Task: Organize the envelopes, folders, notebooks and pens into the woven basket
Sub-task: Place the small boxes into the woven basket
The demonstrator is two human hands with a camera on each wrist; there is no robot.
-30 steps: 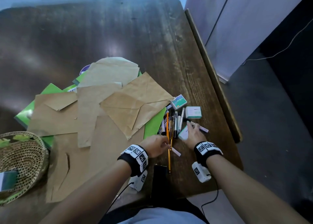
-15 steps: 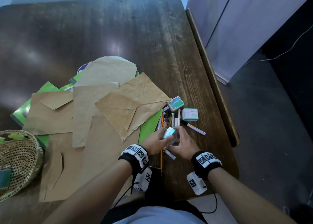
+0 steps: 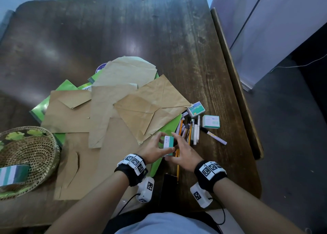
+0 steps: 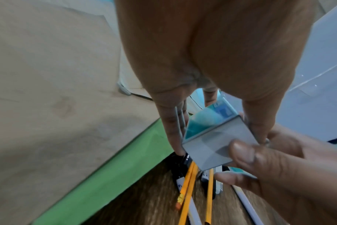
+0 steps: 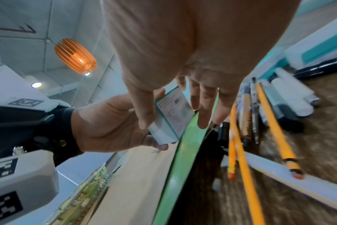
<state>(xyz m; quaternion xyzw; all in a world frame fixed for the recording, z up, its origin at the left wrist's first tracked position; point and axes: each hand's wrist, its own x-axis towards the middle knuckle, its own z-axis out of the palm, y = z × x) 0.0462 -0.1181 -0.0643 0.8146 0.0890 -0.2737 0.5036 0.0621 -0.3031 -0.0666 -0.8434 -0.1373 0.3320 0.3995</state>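
A small white-and-teal box (image 3: 168,144) hangs just above the table's near edge, held between both hands. My left hand (image 3: 159,143) grips it from the left, thumb and fingers round its sides (image 4: 217,137). From the right, my right hand (image 3: 177,145) pinches its near end with thumb and forefinger (image 5: 173,120). Under the hands lie several pens and yellow pencils (image 3: 191,129). Brown envelopes (image 3: 146,109) sprawl over green folders (image 3: 166,129) in the middle. The woven basket (image 3: 26,128) stands at the near left with a striped box (image 3: 13,174) in it.
Two more small boxes (image 3: 196,108) (image 3: 211,121) and a white marker (image 3: 215,136) lie right of the pens. A raised wooden rail (image 3: 235,85) runs along the table's right edge. The far half of the dark table (image 3: 106,30) is bare.
My right hand lifted the small box off the table beside the pens and brought it left. My left hand left the pencils and took hold of the box too.
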